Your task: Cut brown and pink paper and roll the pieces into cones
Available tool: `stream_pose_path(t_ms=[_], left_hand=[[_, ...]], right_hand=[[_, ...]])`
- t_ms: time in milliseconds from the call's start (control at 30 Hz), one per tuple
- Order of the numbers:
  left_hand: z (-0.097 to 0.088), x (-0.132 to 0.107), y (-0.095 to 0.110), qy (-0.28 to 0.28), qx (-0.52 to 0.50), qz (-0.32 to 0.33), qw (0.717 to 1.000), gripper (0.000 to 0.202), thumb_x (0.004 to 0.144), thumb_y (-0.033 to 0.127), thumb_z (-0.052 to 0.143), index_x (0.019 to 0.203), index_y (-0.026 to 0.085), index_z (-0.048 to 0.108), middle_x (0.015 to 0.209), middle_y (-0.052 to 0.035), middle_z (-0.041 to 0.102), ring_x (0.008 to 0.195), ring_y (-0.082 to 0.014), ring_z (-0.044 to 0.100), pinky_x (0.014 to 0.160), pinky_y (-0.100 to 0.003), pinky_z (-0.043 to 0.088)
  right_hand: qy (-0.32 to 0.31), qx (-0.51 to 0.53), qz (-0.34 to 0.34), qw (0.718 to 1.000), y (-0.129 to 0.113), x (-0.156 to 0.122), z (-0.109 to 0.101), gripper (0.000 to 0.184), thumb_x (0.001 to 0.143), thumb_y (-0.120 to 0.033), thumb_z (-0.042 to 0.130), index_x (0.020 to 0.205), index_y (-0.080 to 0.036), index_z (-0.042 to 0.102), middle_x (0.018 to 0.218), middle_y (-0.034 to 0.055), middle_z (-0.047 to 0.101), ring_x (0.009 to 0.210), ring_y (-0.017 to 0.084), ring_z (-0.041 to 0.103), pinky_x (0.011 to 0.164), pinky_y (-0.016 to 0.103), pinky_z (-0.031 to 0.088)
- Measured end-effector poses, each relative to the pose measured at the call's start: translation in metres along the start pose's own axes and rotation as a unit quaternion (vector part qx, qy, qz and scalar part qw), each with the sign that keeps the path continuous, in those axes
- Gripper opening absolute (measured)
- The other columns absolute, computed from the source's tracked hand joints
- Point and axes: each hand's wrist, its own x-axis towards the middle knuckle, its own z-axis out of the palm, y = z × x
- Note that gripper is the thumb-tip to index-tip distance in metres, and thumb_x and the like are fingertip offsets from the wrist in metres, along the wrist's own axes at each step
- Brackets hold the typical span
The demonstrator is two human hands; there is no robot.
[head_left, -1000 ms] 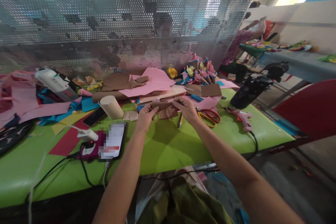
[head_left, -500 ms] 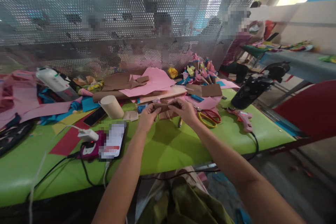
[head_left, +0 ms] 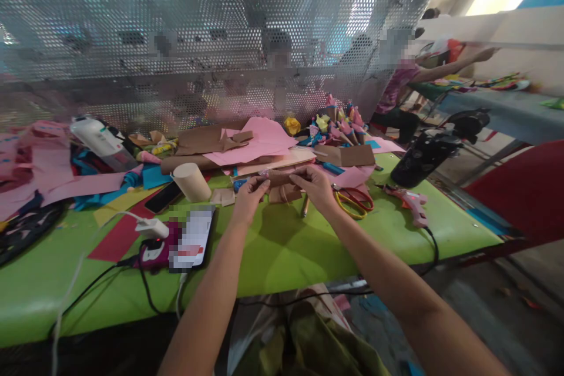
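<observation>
Between my two hands a small piece of brown paper [head_left: 279,179] is held above the green table. My left hand [head_left: 252,195] pinches its left end between thumb and fingers. At the right end, my right hand [head_left: 315,187] grips it the same way. Below the held piece lie more brown paper scraps [head_left: 284,194] and a pencil-like stick [head_left: 305,205]. Scissors [head_left: 355,202] with red and yellow handles rest just right of my right hand. A tan cardboard roll [head_left: 192,182] stands to the left of my left hand.
A pink glue gun [head_left: 412,204] and a black bottle [head_left: 420,155] are on the right. A phone [head_left: 194,241] and a purple power socket [head_left: 156,251] with cables sit on the left. Pink paper [head_left: 253,141] and paper flowers [head_left: 341,123] lie before a perforated metal screen [head_left: 198,35].
The view has shifted slightly. The brown paper now shows flatter between my hands, which hold it still. In the background, a person's arm is now stretched out to the right.
</observation>
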Motion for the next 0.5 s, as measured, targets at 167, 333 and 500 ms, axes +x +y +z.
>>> stream_pose_path(t_ms=[167,333,500], left_hand=[[0.0011,0.0005,-0.0018,0.005,0.042,0.015,0.999,0.035,0.067,0.049,0.080,0.081,0.018,0.071,0.061,0.0034,0.058,0.060,-0.0116,0.049,0.057,-0.025,0.036],[0.0021,0.0012,-0.0021,0.013,0.063,0.037,0.997,0.028,0.069,0.044,0.077,0.080,0.019,0.071,0.068,0.0006,0.064,0.070,-0.0154,0.057,0.065,-0.027,0.042],[0.0034,-0.0006,0.0003,0.001,0.055,0.044,0.998,0.025,0.069,0.042,0.075,0.078,0.019,0.070,0.068,0.0005,0.064,0.070,-0.0152,0.057,0.066,-0.027,0.043]], right_hand=[[0.004,-0.008,-0.003,1.000,0.0018,-0.0002,0.0000,0.035,0.073,-0.051,0.076,0.080,-0.018,0.069,0.068,0.0025,0.069,0.060,0.017,0.063,0.056,0.029,0.051],[-0.003,-0.002,-0.006,1.000,0.0010,0.0001,-0.0007,0.030,0.072,-0.047,0.076,0.081,-0.019,0.069,0.071,0.0027,0.071,0.062,0.016,0.063,0.060,0.029,0.052],[-0.005,0.006,0.005,1.000,0.0001,-0.0004,0.0005,0.032,0.070,-0.049,0.077,0.080,-0.019,0.068,0.071,0.0027,0.070,0.062,0.016,0.063,0.060,0.029,0.052]])
